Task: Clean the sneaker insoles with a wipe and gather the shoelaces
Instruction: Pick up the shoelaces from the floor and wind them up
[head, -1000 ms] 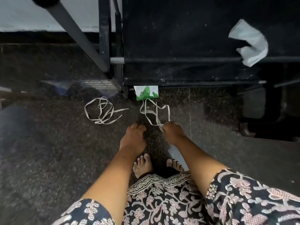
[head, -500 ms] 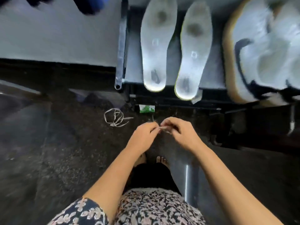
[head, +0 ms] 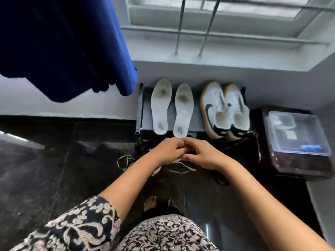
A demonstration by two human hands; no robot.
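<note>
The left hand (head: 167, 151) and the right hand (head: 205, 157) meet, fingers curled, and both pinch one flat white shoelace (head: 181, 166); its loops hang below them; a second white shoelace (head: 126, 161) lies bundled on the dark speckled stone floor (head: 81, 169), just left of the left forearm; farther, on a dark metal shoe rack (head: 198, 120), two pale grey foam insoles (head: 161, 107) lie side by side, left of a pair of white sneakers with tan soles (head: 224, 111); a clear plastic box (head: 297, 131) stands at the right; a dark blue cloth (head: 63, 46) hangs far left.
</note>
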